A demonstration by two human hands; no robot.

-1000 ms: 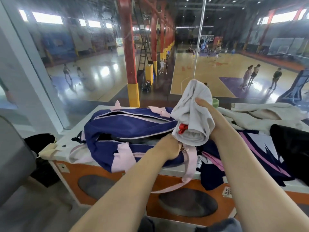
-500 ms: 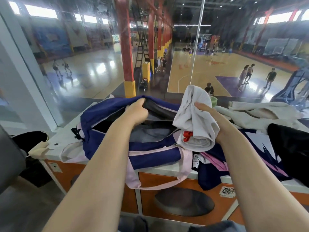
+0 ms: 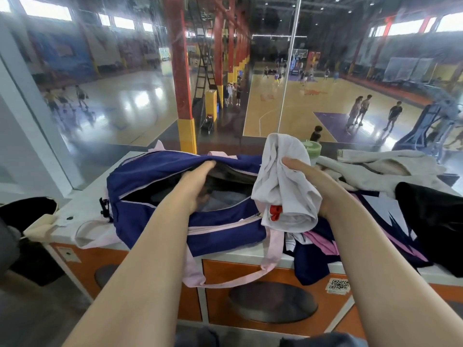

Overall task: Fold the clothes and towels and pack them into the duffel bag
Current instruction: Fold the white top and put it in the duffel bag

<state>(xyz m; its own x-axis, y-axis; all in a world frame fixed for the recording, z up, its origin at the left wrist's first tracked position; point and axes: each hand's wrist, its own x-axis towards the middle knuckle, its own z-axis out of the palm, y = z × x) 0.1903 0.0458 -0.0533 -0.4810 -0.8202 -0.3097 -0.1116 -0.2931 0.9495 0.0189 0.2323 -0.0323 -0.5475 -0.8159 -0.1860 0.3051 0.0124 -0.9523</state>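
Observation:
A navy duffel bag [image 3: 150,181] with pink straps lies on the white counter, its zip mouth gaping. My left hand [image 3: 198,181] reaches into the opening and holds the far flap up. My right hand [image 3: 310,181] grips a folded white garment [image 3: 283,186] with a red mark, held just right of the bag's mouth. Beside it lie a navy-and-pink jersey [image 3: 318,249], a pale grey towel or sweatshirt [image 3: 375,169] and a black garment [image 3: 433,221].
The counter [image 3: 82,196] ends at a glass wall looking down on a basketball hall. A green cup [image 3: 312,149] stands behind the white garment. A black bag [image 3: 27,211] sits at the counter's left end. Orange cabinet fronts [image 3: 220,279] face me below.
My left hand went from the bag's near side to the far flap and lifted it, widening the mouth. The white garment stayed in my right hand beside the bag.

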